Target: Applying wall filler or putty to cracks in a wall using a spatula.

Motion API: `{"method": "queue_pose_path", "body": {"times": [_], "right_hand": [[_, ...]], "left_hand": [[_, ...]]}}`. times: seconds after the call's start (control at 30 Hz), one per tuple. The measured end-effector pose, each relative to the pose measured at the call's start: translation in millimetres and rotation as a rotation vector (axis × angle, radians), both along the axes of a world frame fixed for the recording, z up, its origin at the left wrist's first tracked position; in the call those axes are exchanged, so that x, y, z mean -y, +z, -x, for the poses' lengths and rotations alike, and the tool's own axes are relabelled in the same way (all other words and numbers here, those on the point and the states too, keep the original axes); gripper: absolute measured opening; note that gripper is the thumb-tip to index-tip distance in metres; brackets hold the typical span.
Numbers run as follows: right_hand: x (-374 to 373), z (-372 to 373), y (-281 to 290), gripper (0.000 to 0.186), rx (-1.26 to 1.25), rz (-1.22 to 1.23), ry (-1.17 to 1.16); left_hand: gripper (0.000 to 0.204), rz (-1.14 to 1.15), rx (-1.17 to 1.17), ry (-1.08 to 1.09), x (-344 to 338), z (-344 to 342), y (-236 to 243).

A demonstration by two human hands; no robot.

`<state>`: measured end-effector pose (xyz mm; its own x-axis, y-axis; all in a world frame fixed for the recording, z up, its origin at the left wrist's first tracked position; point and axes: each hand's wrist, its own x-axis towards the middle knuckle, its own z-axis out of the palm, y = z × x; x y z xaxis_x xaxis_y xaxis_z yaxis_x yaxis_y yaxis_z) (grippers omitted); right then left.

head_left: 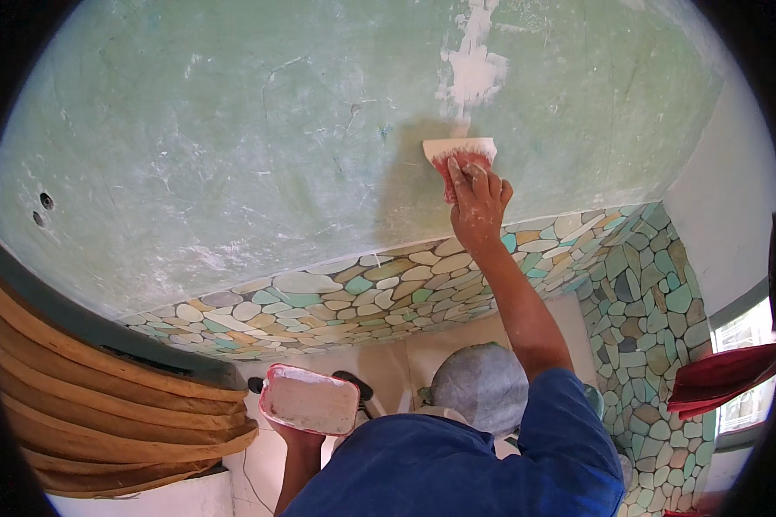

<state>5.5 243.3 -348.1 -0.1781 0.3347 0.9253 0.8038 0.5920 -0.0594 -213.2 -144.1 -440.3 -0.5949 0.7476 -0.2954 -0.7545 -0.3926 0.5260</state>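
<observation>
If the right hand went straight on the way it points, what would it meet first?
Probably the white filler patch on the green wall, just above the scraper the right hand holds.

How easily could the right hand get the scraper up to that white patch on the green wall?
Probably easily. The right hand holds the scraper on the green wall just below the white patch, nothing between. The arm looks stretched, though. The left hand holds a red tray lower down.

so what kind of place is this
Probably a room under renovation, perhaps a bathroom. A green plastered wall carries a fresh white filler patch, a band of pebble mosaic tile runs below it, and a person presses a putty scraper against the plaster.
</observation>
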Motion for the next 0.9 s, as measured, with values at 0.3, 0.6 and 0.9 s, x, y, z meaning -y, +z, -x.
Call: {"method": "queue_pose_path", "body": {"times": [0.3, 0.6, 0.9], "right_hand": [[-7, -9, 60, 0.06, -0.093, -0.108, -0.029], [-19, -2, -7, 0.053, -0.009, -0.042, -0.04], [-4, -6, -20, 0.055, -0.023, -0.031, 0.049]], "left_hand": [[0.058, -0.001, -0.006, -0.044, -5, 1, -1], [0.058, -0.023, 0.035, -0.059, -8, -3, 7], [0.059, -0.024, 0.027, -0.036, -7, 1, 4]]}}
